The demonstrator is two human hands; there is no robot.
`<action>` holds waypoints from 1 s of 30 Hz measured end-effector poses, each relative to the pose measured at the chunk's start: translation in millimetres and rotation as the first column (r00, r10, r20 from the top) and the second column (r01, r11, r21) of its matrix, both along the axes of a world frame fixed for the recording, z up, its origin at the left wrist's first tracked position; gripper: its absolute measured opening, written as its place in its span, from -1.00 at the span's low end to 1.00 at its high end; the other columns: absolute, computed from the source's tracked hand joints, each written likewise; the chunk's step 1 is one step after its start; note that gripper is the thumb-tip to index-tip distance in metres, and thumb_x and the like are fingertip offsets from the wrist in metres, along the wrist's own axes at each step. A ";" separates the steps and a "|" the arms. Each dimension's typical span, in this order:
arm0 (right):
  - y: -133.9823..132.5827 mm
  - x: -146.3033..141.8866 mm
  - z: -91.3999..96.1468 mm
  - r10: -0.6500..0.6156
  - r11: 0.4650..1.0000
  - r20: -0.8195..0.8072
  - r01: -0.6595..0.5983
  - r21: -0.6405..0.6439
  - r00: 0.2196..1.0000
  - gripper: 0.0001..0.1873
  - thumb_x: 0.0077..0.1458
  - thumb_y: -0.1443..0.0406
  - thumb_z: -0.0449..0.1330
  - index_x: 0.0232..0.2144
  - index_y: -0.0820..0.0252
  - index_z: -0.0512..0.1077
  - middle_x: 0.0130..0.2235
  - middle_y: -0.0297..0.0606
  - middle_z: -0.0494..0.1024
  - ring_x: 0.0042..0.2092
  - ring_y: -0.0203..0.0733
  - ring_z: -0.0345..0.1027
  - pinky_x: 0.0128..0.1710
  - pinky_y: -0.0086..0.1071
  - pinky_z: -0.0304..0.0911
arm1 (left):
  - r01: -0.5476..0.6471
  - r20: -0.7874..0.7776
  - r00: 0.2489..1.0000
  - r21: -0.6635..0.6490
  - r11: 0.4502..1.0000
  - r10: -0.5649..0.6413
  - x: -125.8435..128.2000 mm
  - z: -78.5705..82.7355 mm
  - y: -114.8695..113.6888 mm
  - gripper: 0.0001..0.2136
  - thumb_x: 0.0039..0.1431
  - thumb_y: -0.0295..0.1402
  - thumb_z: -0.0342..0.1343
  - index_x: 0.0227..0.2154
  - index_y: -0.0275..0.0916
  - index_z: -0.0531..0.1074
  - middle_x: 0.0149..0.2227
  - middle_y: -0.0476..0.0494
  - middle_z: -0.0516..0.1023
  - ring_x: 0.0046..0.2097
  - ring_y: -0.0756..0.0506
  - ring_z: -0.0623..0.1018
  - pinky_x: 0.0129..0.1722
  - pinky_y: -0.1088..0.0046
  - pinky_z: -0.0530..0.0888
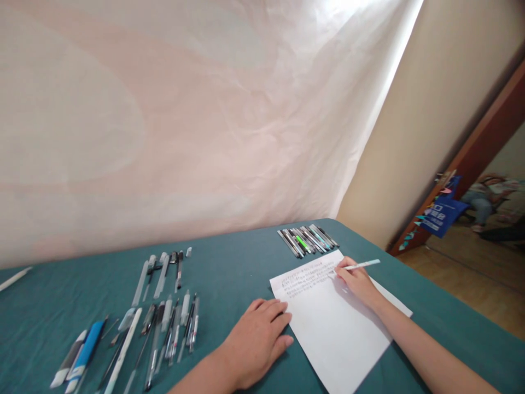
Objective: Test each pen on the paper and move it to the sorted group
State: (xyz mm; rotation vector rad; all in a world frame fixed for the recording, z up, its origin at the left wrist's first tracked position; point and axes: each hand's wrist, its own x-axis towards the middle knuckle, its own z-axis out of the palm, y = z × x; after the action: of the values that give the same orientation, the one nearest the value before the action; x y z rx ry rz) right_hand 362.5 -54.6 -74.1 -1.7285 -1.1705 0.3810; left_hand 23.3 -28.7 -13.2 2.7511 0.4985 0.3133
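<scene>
right hand (356, 280): pen (368, 264) | left hand (262, 338): at paper (338, 339) edge (top inscribed)

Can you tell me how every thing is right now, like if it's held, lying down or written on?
Paper: flat, writing near the top, blank below.
Right hand: closed around the white pen.
White pen: held, slanted.
Left hand: open, palm down, fingertips at the paper's left edge.
Pen row: lying side by side.
Left-side pens: lying spread out.
Thick blue item: lying down.
Backdrop sheet: hanging, wrinkled.
</scene>
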 end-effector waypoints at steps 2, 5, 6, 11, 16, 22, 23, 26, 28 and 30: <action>0.8 1.0 0.4 -0.008 1.000 0.035 0.008 0.006 0.999 -0.85 -0.12 0.23 0.08 -0.62 0.16 0.26 -0.67 -0.46 0.26 -0.59 -0.33 0.12 -0.58 -0.46 0.04 | 0.009 0.002 1.000 0.002 1.000 -0.009 0.4 0.9 0.0 -0.64 0.23 -0.18 -0.24 0.03 -0.08 0.24 0.09 -0.11 0.26 0.10 -0.13 0.24 0.09 0.25 0.11; 1.1 2.3 2.6 -0.011 1.000 0.083 0.010 0.014 0.996 -0.85 -0.14 0.25 0.08 -0.65 0.16 0.26 -0.66 -0.44 0.28 -0.56 -0.32 0.14 -0.54 -0.45 0.05 | 0.017 -0.002 1.000 0.002 1.000 -0.017 1.2 1.9 0.2 -0.66 0.22 -0.18 -0.22 0.01 -0.05 0.25 0.08 -0.09 0.27 0.09 -0.13 0.24 0.08 0.25 0.12; 1.0 2.5 3.3 -0.010 1.000 0.096 0.009 0.016 0.995 -0.86 -0.14 0.26 0.07 -0.65 0.16 0.27 -0.66 -0.44 0.28 -0.56 -0.31 0.15 -0.53 -0.45 0.05 | 0.017 -0.002 1.000 0.002 1.000 -0.017 1.4 2.1 0.3 -0.66 0.22 -0.18 -0.22 0.01 -0.04 0.25 0.08 -0.09 0.27 0.08 -0.13 0.25 0.08 0.25 0.12; 0.0 2.2 3.7 0.005 1.000 0.140 -0.008 0.016 0.990 -0.88 -0.15 0.29 0.06 -0.66 0.16 0.28 -0.65 -0.45 0.28 -0.56 -0.32 0.13 -0.54 -0.45 0.03 | 0.012 -0.001 1.000 0.010 1.000 -0.012 2.0 1.7 0.9 -0.66 0.22 -0.18 -0.22 0.02 -0.05 0.25 0.08 -0.09 0.27 0.09 -0.13 0.24 0.09 0.25 0.10; 0.6 2.0 4.0 0.024 1.000 0.165 -0.026 0.012 0.986 -0.90 -0.17 0.31 0.06 -0.65 0.16 0.29 -0.64 -0.44 0.29 -0.55 -0.32 0.14 -0.52 -0.45 0.04 | 0.007 -0.022 1.000 0.005 1.000 -0.007 1.6 1.3 0.3 -0.64 0.22 -0.18 -0.21 0.04 -0.06 0.22 0.09 -0.11 0.26 0.10 -0.15 0.23 0.09 0.21 0.10; 1.2 0.9 5.7 0.020 1.000 0.176 -0.024 0.020 0.984 -0.93 -0.18 0.33 0.07 -0.64 0.16 0.29 -0.62 -0.43 0.31 -0.54 -0.31 0.15 -0.49 -0.43 0.05 | 0.006 -0.020 1.000 0.012 1.000 -0.006 1.9 1.3 0.0 -0.64 0.22 -0.20 -0.20 0.05 -0.08 0.23 0.10 -0.14 0.25 0.11 -0.16 0.21 0.10 0.20 0.10; 1.1 0.7 5.9 0.018 1.000 0.175 -0.022 0.021 0.984 -0.92 -0.18 0.33 0.06 -0.65 0.16 0.28 -0.62 -0.43 0.30 -0.54 -0.31 0.14 -0.50 -0.43 0.05 | 0.006 -0.015 1.000 0.009 1.000 -0.006 1.9 1.3 0.1 -0.64 0.22 -0.20 -0.21 0.05 -0.08 0.23 0.10 -0.14 0.25 0.12 -0.16 0.21 0.10 0.20 0.09; 0.3 0.3 6.8 0.016 1.000 0.168 -0.019 0.019 0.986 -0.91 -0.17 0.33 0.07 -0.66 0.15 0.28 -0.63 -0.43 0.29 -0.54 -0.30 0.15 -0.51 -0.44 0.04 | 0.008 -0.016 1.000 0.004 1.000 -0.007 2.1 1.4 0.6 -0.64 0.22 -0.19 -0.21 0.05 -0.08 0.23 0.09 -0.13 0.26 0.11 -0.16 0.22 0.10 0.20 0.09; -0.3 0.1 7.4 0.021 1.000 0.162 -0.023 0.014 0.987 -0.91 -0.18 0.32 0.08 -0.66 0.15 0.28 -0.64 -0.43 0.30 -0.54 -0.30 0.15 -0.51 -0.44 0.05 | 0.007 -0.020 1.000 0.007 1.000 -0.007 2.3 1.6 0.6 -0.64 0.22 -0.20 -0.20 0.05 -0.08 0.22 0.10 -0.13 0.26 0.11 -0.16 0.22 0.10 0.20 0.09; -0.7 0.1 7.9 0.023 1.000 0.158 -0.025 0.012 0.987 -0.91 -0.19 0.32 0.08 -0.66 0.15 0.28 -0.64 -0.43 0.30 -0.54 -0.30 0.16 -0.50 -0.44 0.06 | 0.005 -0.016 1.000 0.007 1.000 -0.005 2.3 1.9 0.4 -0.64 0.22 -0.20 -0.20 0.05 -0.08 0.23 0.10 -0.12 0.26 0.11 -0.16 0.22 0.10 0.20 0.09</action>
State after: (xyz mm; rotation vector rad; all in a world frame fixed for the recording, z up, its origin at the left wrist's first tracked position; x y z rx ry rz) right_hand 362.6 -55.3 -66.2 -1.7589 -1.3056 0.2528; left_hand 25.5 -28.3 -11.2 2.7638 0.4952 0.2924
